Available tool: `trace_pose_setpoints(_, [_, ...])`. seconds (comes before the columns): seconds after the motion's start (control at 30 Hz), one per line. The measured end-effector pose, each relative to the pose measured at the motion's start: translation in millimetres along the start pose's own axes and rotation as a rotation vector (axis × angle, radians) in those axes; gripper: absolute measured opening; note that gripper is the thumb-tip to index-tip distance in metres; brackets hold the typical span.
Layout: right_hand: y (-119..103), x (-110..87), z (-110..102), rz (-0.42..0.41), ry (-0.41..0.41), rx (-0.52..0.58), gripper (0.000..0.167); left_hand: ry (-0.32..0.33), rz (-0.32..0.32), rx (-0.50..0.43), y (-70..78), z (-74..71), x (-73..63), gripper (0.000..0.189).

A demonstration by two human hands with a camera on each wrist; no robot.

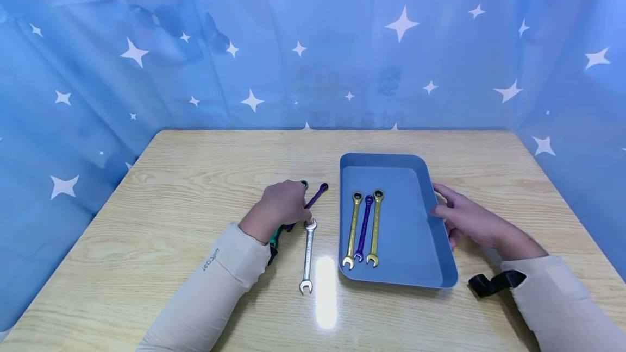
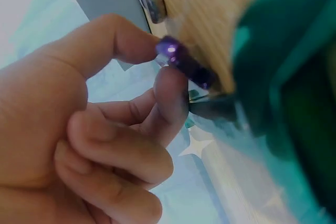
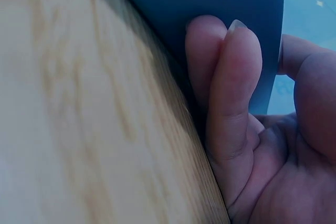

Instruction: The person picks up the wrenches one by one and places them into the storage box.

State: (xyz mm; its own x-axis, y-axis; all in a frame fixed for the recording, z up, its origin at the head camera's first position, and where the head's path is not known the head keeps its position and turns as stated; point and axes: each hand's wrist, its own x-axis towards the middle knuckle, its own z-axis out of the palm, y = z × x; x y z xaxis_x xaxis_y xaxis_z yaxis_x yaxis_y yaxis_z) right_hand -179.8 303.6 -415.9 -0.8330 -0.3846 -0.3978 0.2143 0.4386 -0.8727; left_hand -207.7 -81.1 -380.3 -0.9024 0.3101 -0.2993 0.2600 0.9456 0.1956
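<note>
My left hand (image 1: pixel 283 205) pinches a purple wrench (image 1: pixel 317 195) between thumb and forefinger, over the table left of the tray. In the left wrist view the purple wrench (image 2: pixel 184 62) shows end-on at the fingertips. A green wrench (image 1: pixel 275 237) lies partly hidden under this hand. Just right of it lies a silver wrench (image 1: pixel 308 259). My right hand (image 1: pixel 467 216) grips the right wall of a blue-grey tray (image 1: pixel 411 221), its thumb at the rim and fingers against the outer side. In the right wrist view, fingers (image 3: pixel 233 87) press the tray wall (image 3: pixel 168 3).
Inside the tray, at its left side, two gold wrenches (image 1: pixel 353 230) flank another purple wrench (image 1: pixel 364 228). The wooden table (image 1: pixel 146 243) ends at a blue star-patterned curtain (image 1: pixel 323 58). A black strap piece (image 1: pixel 494 283) juts from the right cuff.
</note>
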Motion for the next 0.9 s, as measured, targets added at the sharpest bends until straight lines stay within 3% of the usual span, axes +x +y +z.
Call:
trace_pose_setpoints(0.33, [0.0, -0.4, 1.9, -0.003, 0.009, -0.015, 0.075, 0.038, 0.019, 0.01, -0.8, 1.3, -1.0, 0.037])
trace_pose_setpoints(0.9, [1.1, 1.0, 1.5, -0.003, -0.001, 0.006, 0.076, 0.061, 0.036, 0.055, -1.9, 2.1, 3.1, 0.015])
